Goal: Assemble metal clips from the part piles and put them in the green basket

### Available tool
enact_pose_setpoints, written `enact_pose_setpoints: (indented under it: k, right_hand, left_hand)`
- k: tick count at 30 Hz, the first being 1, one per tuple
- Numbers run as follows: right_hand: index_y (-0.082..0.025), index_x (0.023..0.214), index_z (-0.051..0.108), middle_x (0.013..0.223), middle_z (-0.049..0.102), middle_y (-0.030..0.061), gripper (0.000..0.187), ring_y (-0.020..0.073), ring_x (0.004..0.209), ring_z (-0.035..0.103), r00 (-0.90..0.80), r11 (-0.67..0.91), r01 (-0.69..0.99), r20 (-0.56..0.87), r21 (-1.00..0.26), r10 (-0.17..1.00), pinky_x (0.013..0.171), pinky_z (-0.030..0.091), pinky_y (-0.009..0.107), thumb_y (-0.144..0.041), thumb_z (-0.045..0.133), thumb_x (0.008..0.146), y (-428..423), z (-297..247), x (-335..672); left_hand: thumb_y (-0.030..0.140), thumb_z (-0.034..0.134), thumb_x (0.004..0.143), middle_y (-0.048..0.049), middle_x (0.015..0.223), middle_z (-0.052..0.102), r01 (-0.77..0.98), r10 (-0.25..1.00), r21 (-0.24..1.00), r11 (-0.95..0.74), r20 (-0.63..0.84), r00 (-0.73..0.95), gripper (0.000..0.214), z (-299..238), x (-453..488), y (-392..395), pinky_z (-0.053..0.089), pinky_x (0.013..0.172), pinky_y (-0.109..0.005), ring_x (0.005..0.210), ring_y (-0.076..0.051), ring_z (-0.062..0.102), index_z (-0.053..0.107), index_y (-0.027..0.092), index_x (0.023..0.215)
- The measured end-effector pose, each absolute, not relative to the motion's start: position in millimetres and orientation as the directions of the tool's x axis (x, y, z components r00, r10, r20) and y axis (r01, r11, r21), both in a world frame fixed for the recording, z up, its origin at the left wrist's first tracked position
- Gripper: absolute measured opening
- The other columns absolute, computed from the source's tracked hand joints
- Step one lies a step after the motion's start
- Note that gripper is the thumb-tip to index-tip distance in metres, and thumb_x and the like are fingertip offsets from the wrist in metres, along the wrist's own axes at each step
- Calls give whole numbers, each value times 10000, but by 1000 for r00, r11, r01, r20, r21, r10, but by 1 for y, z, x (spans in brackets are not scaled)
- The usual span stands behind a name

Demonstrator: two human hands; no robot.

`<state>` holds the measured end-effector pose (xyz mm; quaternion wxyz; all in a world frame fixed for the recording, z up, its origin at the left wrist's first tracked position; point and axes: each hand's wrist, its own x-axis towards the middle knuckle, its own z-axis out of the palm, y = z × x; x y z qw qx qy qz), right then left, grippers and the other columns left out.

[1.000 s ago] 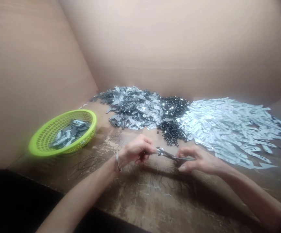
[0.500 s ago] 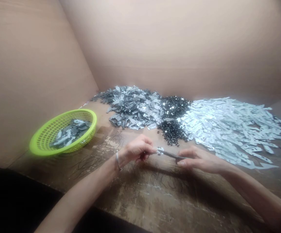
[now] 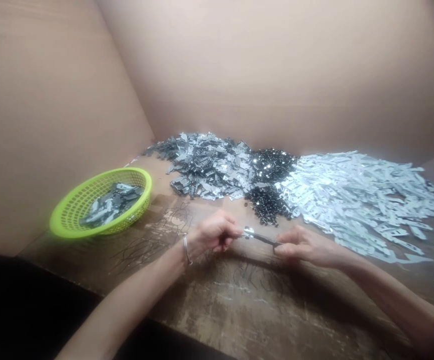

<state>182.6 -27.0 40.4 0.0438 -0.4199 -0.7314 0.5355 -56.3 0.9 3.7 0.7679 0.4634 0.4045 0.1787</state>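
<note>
Tan cardboard walls point(image 3: 277, 65) rise around a worn, scuffed wooden surface point(image 3: 239, 312). Across its far side lie large loose heaps, side by side: a pile of grey stamped metal plates point(image 3: 211, 167) at the centre left, a broad spread of pale silver metal strips point(image 3: 359, 200) at the right, and two smaller mounds of small black pieces point(image 3: 269, 200) between them. To the left stands a lime-green plastic basket point(image 3: 70, 215) with a lattice wall, holding a shallow layer of dark grey metal parts point(image 3: 109, 205). Far more metal lies in the heaps than in the basket; as far as the pictures show, most of the material remains loose on the surface. No brand, label or writing can be read anywhere.

Fine dark threads point(image 3: 152, 245) are scattered across the wood in front of the heaps and basket. Two bare forearms reach in from the bottom, and a thin bangle point(image 3: 185, 249) circles the left wrist. Above the open wood, just in front of the black mounds, the left hand point(image 3: 217, 232) and right hand point(image 3: 307, 247) meet at a small metal piece point(image 3: 260, 238). The fingers of both hands are closed, pinching its opposite ends.
</note>
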Motion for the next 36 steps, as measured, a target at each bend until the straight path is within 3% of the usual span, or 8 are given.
enact_pose_setpoints:
  k: [6,12,16,19,22,27,33,36]
  right_hand:
    - [-130,728,577,704,557,34,328,118,633,500,-600,77,485,-268,-871,754,593,380,238,-397,392,776,-26,53,179]
    - [-127,676,574,621,527,24,327,98,549,468,-598,39,559,-370,-828,711,533,372,230,-400,418,765,-17,64,196]
    - [-132,674,580,646,559,41,354,128,584,508,-572,31,585,-385,-811,724,578,409,266,-425,404,766,-22,56,205]
    - [-151,852,597,819,603,72,375,192,736,547,-436,21,653,-353,-757,828,645,435,318,-455,398,757,-34,44,195]
    - [-178,952,582,975,585,74,374,227,873,525,-368,130,712,-209,-690,906,730,427,347,-441,398,759,-45,34,181]
    - [-239,1046,519,983,584,40,315,198,857,540,-461,391,713,30,-582,887,714,439,308,-356,368,796,-51,16,174]
    - [-196,948,557,856,595,70,274,186,746,558,-517,581,766,272,-277,811,630,447,291,-342,401,776,-50,-8,181]
    - [-161,887,578,785,594,91,282,195,693,549,-569,641,761,371,-103,734,589,434,302,-347,400,772,-51,-16,180]
  left_hand:
    - [312,483,701,30,420,434,-153,759,837,525,-380,528,210,-8,-47,-2,271,218,-162,294,-74,406,475,111,640]
    - [308,513,697,38,409,424,-172,848,887,429,-330,415,210,1,-56,-5,252,217,-144,281,-58,374,486,100,684]
    - [323,384,763,48,405,355,-406,802,700,588,-442,401,208,13,-70,0,264,210,-181,300,-91,374,424,146,661]
    - [352,314,789,37,413,330,-572,835,609,550,-387,391,280,20,-71,-2,260,211,-202,301,-101,352,367,164,588]
    - [337,285,803,34,420,307,-703,895,554,446,-286,342,298,23,-67,-9,259,211,-203,309,-104,342,370,165,574]
    - [303,273,806,26,427,301,-764,918,508,397,-237,319,301,23,-65,-15,268,221,-203,324,-108,347,395,160,572]
    - [332,289,796,26,424,310,-752,910,513,414,-228,345,303,21,-66,-14,254,219,-205,319,-112,344,392,163,567]
    - [357,305,790,22,438,340,-729,935,586,355,-215,282,305,28,-74,-14,283,241,-216,341,-114,370,388,160,572]
